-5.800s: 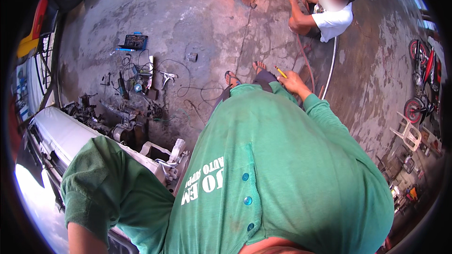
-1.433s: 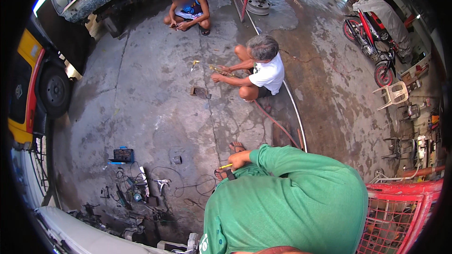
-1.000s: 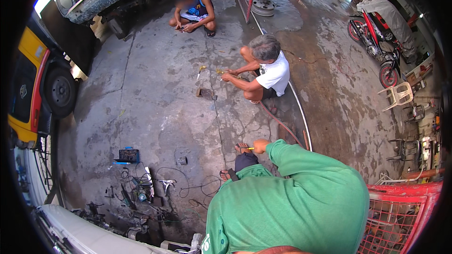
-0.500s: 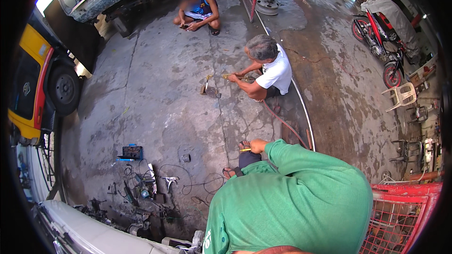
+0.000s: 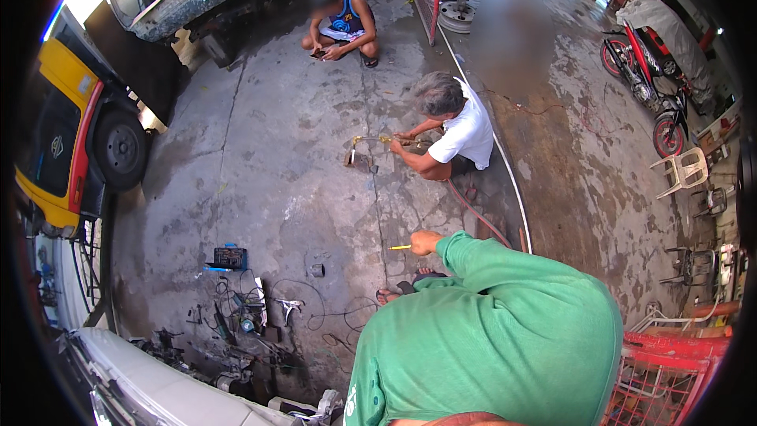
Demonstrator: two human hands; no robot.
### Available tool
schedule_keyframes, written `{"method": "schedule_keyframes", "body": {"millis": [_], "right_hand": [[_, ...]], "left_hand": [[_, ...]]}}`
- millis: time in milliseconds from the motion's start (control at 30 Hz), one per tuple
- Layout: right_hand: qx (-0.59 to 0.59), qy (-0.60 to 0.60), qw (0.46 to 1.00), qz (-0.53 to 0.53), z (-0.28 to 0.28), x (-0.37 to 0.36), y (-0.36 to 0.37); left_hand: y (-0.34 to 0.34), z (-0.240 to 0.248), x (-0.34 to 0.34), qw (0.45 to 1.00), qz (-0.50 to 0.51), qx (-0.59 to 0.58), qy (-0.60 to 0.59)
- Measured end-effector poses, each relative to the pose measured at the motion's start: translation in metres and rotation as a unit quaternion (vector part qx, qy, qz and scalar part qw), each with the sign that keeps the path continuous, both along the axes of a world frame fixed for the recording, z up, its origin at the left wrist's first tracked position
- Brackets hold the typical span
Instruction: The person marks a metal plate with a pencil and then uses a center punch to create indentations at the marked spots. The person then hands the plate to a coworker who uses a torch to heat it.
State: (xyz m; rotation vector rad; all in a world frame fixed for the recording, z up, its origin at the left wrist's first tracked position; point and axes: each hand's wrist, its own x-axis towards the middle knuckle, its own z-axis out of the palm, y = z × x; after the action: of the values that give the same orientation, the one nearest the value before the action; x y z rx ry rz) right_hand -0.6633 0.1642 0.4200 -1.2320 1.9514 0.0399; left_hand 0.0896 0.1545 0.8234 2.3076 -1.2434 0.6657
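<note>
My right hand (image 5: 426,242) is closed around a thin yellow stick (image 5: 400,248), whose free end points left over the concrete. The green sleeve (image 5: 481,255) of that arm reaches across in front of me. Just below the hand are my sandalled feet (image 5: 386,297). My left hand does not show; the green shirt (image 5: 489,347) fills the lower part of the view. Ahead, a crouching person in a white shirt (image 5: 467,132) holds a brass-coloured gas torch (image 5: 372,140) over a small rusty metal piece (image 5: 348,158) on the floor.
A second person (image 5: 347,28) squats farther back. Red hose (image 5: 481,211) and white hose (image 5: 512,170) cross the floor. Left lie a blue toolbox (image 5: 227,258), tangled cords and tools (image 5: 244,312). A yellow vehicle (image 5: 67,126), motorcycle (image 5: 646,71), plastic chair (image 5: 682,171) and red mesh gate (image 5: 662,371) stand around.
My right hand has drawn slightly away from my foot, and more of the yellow stick shows. The whole view has shifted a little. The white-shirted person still holds the torch.
</note>
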Motion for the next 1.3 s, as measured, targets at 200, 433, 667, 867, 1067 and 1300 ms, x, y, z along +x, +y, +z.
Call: {"method": "schedule_keyframes", "body": {"millis": [200, 433, 667, 867, 1067, 1300], "right_hand": [[0.011, -0.015, 0.999, -0.038, -0.005, -0.038, 0.035], [0.083, -0.01, 0.996, -0.017, -0.038, -0.071, 0.109], [0.099, 0.006, 0.995, -0.021, -0.059, -0.107, 0.153], [0.022, -0.017, 1.0, -0.011, -0.035, -0.12, 0.149], [0.047, -0.021, 0.999, 0.018, -0.037, -0.119, 0.156], [0.084, -0.015, 0.996, 0.04, -0.042, -0.131, 0.147]], "left_hand": [[0.009, 0.004, -0.005, 0.996, -0.014, 0.01, 0.085], [-0.006, 0.002, 0.058, 0.969, -0.029, 0.086, 0.231], [-0.025, -0.019, 0.106, 0.917, -0.083, 0.061, 0.386], [-0.02, -0.031, 0.102, 0.926, -0.041, 0.033, 0.375], [-0.025, -0.031, 0.102, 0.919, -0.049, 0.036, 0.39], [-0.028, -0.034, 0.099, 0.918, -0.028, 0.019, 0.396]]}}
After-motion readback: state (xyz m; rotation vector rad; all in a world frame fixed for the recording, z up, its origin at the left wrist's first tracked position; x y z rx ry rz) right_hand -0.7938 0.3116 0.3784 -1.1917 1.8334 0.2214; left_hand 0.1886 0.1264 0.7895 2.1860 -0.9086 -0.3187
